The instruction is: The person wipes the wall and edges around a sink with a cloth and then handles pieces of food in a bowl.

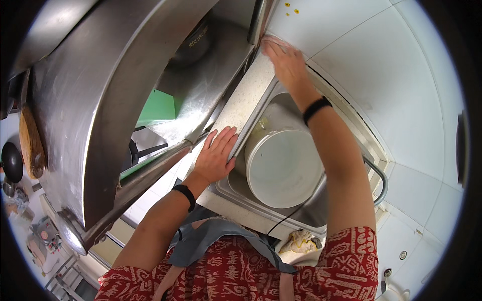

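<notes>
My right hand [289,66] reaches to the far corner, pressed over a pinkish cloth [278,39] where the speckled ledge [246,99] meets the tiled wall. The hand is slightly blurred and covers much of the cloth. Flat on the same ledge, nearer to me, rests my left hand [216,156], its fingers spread a little and holding nothing. Between my arms lies a stainless steel sink [316,210]. A round white bucket [253,146] stands in it, apparently with water inside. Something yellowish and translucent [262,123] lies behind the bucket.
A steel shelf unit [109,75] rises close on the left, holding a green box [162,107] and a dark pot [192,41]. A wooden handle [32,143] hangs at its side. Right of the sink curves a metal tube [384,180]. A crumpled rag [299,242] lies near my waist.
</notes>
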Motion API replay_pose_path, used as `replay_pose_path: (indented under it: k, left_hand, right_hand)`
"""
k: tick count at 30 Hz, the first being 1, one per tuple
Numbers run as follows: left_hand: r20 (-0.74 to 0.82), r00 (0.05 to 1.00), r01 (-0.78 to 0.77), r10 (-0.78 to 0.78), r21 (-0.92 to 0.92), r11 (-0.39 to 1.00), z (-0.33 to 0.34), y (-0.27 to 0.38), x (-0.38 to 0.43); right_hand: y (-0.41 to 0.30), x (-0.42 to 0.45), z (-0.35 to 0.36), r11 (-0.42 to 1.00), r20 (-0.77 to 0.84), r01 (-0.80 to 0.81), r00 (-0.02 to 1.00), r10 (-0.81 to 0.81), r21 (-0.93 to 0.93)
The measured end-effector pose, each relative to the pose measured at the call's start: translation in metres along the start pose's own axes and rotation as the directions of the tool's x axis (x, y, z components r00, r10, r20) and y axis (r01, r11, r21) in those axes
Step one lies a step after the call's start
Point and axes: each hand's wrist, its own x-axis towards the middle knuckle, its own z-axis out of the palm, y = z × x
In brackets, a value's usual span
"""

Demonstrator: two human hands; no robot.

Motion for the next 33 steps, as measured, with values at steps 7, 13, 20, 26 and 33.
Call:
replay_pose_path:
  k: [7, 13, 20, 26, 33]
  left_hand:
    - [0.011, 1.000, 0.009, -0.009, 0.010, 1.000, -0.008, -0.004, -0.003]
    - [0.027, 1.000, 0.003, -0.003, -0.003, 1.000, -0.005, -0.002, 0.012]
    - [0.017, 1.000, -0.010, 0.010, 0.005, 1.000, -0.002, -0.004, 0.009]
    - [0.014, 1.000, -0.002, 0.002, -0.014, 1.000, -0.007, -0.013, -0.001]
    - [-0.005, 1.000, -0.012, 0.013, 0.043, 0.999, -0.021, 0.006, 0.003]
  right_hand:
    - [0.024, -0.026, -0.017, 0.998, -0.006, -0.033, 0.999, 0.033, 0.049]
    - [0.003, 0.031, 0.007, 0.992, 0.199, 0.019, 0.980, 0.005, -0.122]
    - [0.036, 0.006, 0.007, 0.987, -0.034, 0.162, 0.986, -0.162, 0.010]
    - [0.008, 0.031, -0.003, 0.975, 0.184, 0.143, 0.977, -0.111, -0.172]
    - [0.042, 0.010, -0.051, 0.993, -0.069, 0.055, 0.996, -0.063, -0.108]
